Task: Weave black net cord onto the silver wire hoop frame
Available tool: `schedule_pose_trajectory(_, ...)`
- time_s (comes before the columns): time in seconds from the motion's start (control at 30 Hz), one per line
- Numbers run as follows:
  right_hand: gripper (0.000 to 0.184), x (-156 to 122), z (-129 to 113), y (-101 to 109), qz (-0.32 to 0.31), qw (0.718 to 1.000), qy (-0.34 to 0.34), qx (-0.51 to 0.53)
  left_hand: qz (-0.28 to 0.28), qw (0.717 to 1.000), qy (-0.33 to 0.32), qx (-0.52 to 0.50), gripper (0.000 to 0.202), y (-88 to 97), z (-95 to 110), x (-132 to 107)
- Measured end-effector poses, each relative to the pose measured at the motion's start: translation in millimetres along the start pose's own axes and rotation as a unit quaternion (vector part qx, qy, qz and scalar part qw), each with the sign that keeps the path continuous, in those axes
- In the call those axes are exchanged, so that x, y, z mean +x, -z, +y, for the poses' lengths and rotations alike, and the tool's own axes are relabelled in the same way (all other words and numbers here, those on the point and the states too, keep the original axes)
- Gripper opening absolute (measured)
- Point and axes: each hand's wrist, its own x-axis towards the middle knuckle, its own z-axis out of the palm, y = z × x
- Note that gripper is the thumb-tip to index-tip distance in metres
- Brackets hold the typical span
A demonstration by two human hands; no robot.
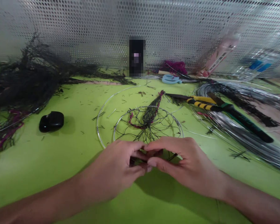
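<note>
Your left hand [121, 161] and right hand [184, 158] meet fingertip to fingertip near the front edge of the green tabletop [60, 165], both pinched shut on the near rim of the small silver wire hoop laced with dark twigs [177, 123], steadying it flat; beyond, toward the right edge, yellow-and-black-handled pliers [200, 104] lie within reach

the wire ring [149, 107] is thin bare metal, bright and smooth, threaded with dry, rough black twigs [147, 119]. the table [60, 161] has a smooth, matt green cover. behind it stands a perforated metal panel [84, 31], dull silver. the small case [51, 121] is glossy black plastic. the wire coil [247, 137] gleams; the pliers [202, 104] have matt yellow-black handles.
</note>
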Motion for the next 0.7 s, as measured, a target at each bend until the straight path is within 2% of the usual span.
schedule_pose_trajectory(0.1, 0.025, -1.4, -0.6, 0.8, -0.014, 0.998, -0.049, 0.039, 0.0, 1.0, -0.007, -0.008, 0.015, -0.3, -1.2, -1.1)
schedule_pose_trajectory(0.2, 0.022, -2.6, -1.1, -2.3, 0.002, 0.994, -0.09, 0.054, -0.001, 1.0, 0.003, -0.017, 0.018, -1.1, -1.1, -1.0)
schedule_pose_trajectory(0.7, 0.021, -8.2, -6.0, -9.8, 0.113, 0.99, -0.079, 0.023, 0.008, 0.999, 0.022, 0.026, 0.02, -3.6, 9.6, -0.7)
